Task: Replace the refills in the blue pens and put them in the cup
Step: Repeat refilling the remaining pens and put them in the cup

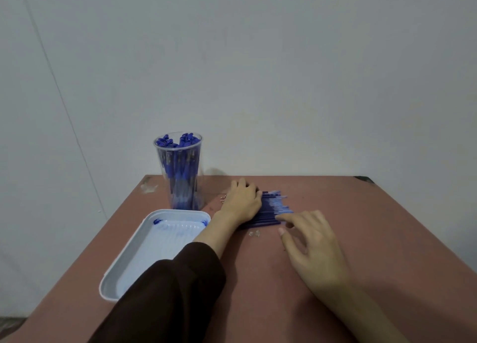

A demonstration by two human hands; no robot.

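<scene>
Your left hand [241,203] lies flat, palm down, on the left part of the row of refills [271,209]; it grips nothing. Your right hand [313,247] is open with spread fingers [285,217] touching the refill tips. Behind, close to the far table [387,239] edge, the cup [180,172] stands full of blue pens [178,180]. Just in front of the cup lies the tray [144,255], its corner over the left edge. On the right the table is bare.

Left hand [241,203] flat on left end of refills [271,209] at table [374,239] centre, right hand [309,242] at 5 o'clock of them, fingertips touching the pile. Cup [180,172] of pens [178,142] at 10 o'clock, tray [154,252] at 8 o'clock, touching the cup's base.
</scene>
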